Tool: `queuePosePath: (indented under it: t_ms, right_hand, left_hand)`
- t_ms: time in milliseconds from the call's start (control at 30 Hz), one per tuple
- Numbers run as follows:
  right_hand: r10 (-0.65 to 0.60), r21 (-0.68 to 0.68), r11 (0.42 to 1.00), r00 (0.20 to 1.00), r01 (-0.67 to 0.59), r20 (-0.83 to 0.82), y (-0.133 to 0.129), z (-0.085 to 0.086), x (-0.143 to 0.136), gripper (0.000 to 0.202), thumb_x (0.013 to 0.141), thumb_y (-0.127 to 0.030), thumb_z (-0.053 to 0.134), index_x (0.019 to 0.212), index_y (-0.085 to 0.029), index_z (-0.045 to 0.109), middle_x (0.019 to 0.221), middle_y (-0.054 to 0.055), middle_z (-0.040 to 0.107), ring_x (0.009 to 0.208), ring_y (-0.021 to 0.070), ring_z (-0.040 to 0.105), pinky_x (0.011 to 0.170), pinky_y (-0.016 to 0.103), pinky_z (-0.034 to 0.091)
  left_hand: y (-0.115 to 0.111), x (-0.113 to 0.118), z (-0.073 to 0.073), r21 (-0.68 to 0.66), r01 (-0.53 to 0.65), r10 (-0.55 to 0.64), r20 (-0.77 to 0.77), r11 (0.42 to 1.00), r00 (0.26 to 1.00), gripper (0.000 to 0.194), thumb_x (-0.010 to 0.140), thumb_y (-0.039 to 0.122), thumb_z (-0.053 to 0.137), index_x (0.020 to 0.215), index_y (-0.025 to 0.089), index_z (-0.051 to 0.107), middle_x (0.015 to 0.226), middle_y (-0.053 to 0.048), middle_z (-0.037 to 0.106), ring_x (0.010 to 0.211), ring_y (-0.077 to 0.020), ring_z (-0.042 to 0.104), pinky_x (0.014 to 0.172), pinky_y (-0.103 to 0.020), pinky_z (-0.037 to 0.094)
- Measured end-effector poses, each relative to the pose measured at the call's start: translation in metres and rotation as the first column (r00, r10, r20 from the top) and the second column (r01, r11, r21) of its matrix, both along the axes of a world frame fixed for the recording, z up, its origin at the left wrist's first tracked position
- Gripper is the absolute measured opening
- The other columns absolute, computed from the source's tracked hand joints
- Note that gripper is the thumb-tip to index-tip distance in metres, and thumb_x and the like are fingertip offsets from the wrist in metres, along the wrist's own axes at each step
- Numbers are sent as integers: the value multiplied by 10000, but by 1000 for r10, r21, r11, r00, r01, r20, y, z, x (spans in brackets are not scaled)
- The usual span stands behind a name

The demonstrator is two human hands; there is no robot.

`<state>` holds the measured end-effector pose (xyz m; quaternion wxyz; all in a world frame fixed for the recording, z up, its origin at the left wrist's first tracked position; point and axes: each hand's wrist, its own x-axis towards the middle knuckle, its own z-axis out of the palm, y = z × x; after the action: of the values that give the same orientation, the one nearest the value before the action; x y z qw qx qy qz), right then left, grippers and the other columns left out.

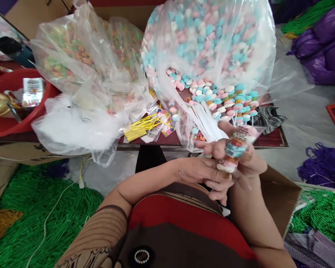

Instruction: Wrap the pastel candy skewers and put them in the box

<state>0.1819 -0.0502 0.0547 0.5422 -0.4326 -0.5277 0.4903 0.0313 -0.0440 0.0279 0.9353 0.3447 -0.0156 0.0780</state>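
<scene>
A clear printed wrapper with a candy skewer [236, 148] inside, in pink, blue, orange and white pieces, is held tilted between my two hands. My left hand [212, 175] has its fingers closed around the lower end of the wrapped candy. My right hand [252, 160] grips its right side, the fingers bent around it. Just beyond my hands, white sticks [208, 121] lie in a bundle on the table. Several finished candy skewers [240, 102] rest behind them. Yellow twist ties [142, 127] lie in a pile further left, on printed wrappers [167, 128].
A big bag of pastel candies [206, 41] stands at the back, beside a bag of ring candies [69, 48]. A white plastic bag [75, 123] hangs over the table's front edge. A red basin [41, 108] is far left. A cardboard box [279, 197] is below right.
</scene>
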Motion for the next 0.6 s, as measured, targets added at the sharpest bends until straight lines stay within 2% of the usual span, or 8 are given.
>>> queuePosePath:
  t_ms: [100, 233, 267, 300, 367, 433, 500, 600]
  right_hand:
    - [21, -73, 997, 981, -35, -192, 0, -8, -17, 399, 772, -581, 804, 1008, -283, 681, 642, -13, 663, 722, 239, 735, 739, 447, 622]
    - [-337, 20, 940, 935, 341, -106, 1, -19, -31, 241, 799, -375, 839, 932, -264, 671, 796, -4, 752, 729, 186, 730, 745, 372, 619]
    - [-372, 38, 926, 924, 376, -90, 2, -19, -31, 231, 799, -359, 840, 932, -262, 678, 813, 0, 762, 713, 176, 723, 722, 352, 615]
    - [-360, 31, 931, 929, 363, -83, 2, -17, -29, 237, 798, -365, 840, 948, -263, 688, 833, 7, 770, 698, 173, 718, 693, 341, 612]
    - [-201, -28, 980, 974, 199, -103, 2, -10, -20, 349, 756, -440, 863, 1019, -271, 710, 890, 37, 786, 693, 190, 718, 630, 342, 609]
    - [31, -74, 996, 991, -40, -129, 3, -1, -9, 492, 685, -515, 894, 1078, -271, 728, 910, 67, 789, 691, 213, 719, 570, 349, 603]
    - [151, -75, 984, 978, -163, -145, 6, 6, -3, 495, 658, -530, 908, 1046, -269, 748, 848, 65, 777, 677, 215, 708, 548, 346, 596]
    - [41, -70, 996, 985, -54, -165, 13, 5, -12, 366, 673, -487, 915, 926, -280, 752, 755, 22, 734, 622, 175, 662, 543, 316, 576]
  left_hand:
    - [6, -5, -8, 306, -206, 253, -125, 930, 959, 624, 812, 796, 585, 611, 210, 507, 518, 39, 442, 514, -154, 567, 678, -368, 574]
    - [20, -14, -16, 855, -328, 813, -169, 403, 558, 490, 904, 680, 570, 833, 198, 629, 670, -15, 602, 634, -186, 615, 656, -328, 503]
    - [20, -15, -17, 880, -319, 850, -158, 352, 502, 453, 910, 647, 586, 878, 197, 634, 691, -15, 602, 647, -186, 612, 661, -325, 495]
    - [19, -17, -17, 860, -332, 835, -176, 388, 521, 444, 917, 638, 579, 891, 197, 627, 677, -5, 579, 629, -178, 595, 658, -322, 492]
    - [14, -21, -15, 661, -365, 646, -241, 656, 724, 495, 915, 692, 532, 839, 206, 583, 577, 40, 464, 523, -145, 512, 616, -317, 492]
    - [8, -26, -10, 328, -241, 318, -205, 913, 925, 554, 868, 763, 539, 785, 215, 531, 511, 85, 341, 430, -111, 406, 568, -315, 488]
    - [4, -32, -5, 108, -114, 128, -135, 988, 983, 582, 801, 788, 614, 762, 219, 500, 493, 109, 289, 394, -91, 351, 542, -313, 479]
    - [7, -38, -2, 204, -279, 318, -198, 939, 927, 576, 813, 785, 603, 808, 214, 529, 501, 102, 330, 405, -94, 370, 538, -296, 461]
